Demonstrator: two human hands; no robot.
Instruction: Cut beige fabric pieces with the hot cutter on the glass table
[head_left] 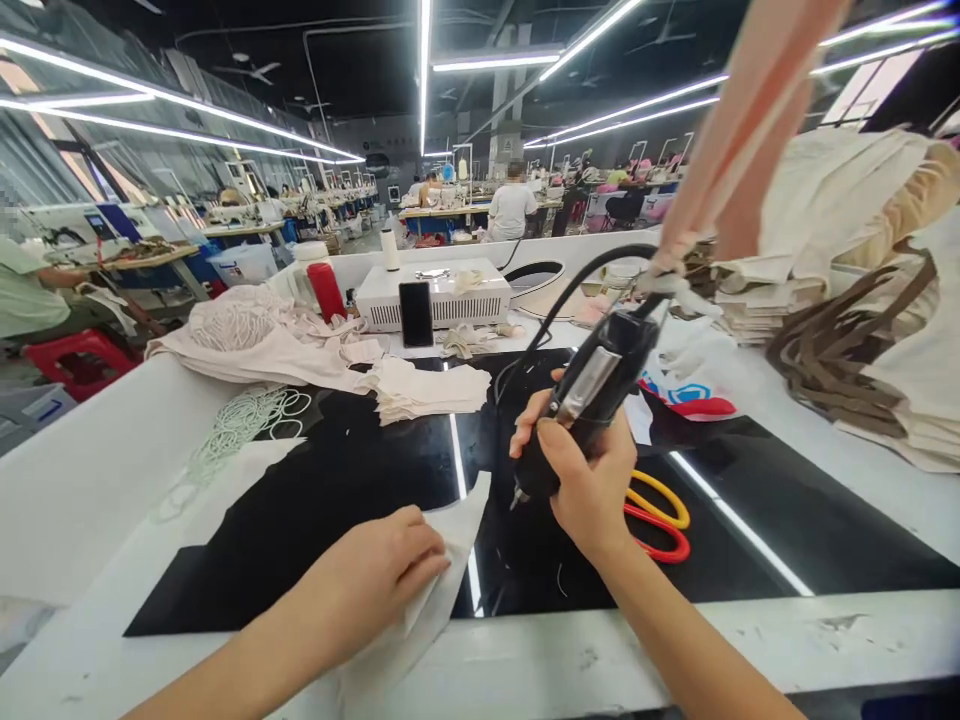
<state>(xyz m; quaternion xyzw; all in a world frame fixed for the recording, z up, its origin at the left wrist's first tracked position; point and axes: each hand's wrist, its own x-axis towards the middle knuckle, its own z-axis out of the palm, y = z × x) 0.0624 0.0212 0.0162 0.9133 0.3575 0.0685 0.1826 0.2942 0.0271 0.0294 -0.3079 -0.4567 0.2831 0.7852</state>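
My right hand [592, 470] is wrapped round a black corded power tool [592, 375] with a silver plate on its side. Its thin metal tip points down over the glossy black work surface [315, 530]. A pink cloth strip [739, 130] is tied to the tool's top, where the black cable leaves. To the left, the fingers of my left hand [390, 565] are closed on a white fabric piece [454, 530] at the surface's front edge; its far corner curls up near the tool tip. Scissors [660, 515] with yellow and red handles lie by my right wrist.
Stacked cream fabric pieces [431, 388] lie behind my hands. A white machine box [382, 300] stands at the back with a phone [416, 314] before it. Pale green cords [240, 430] lie left; brown straps [847, 345] and fabric piles [855, 190] rise at right.
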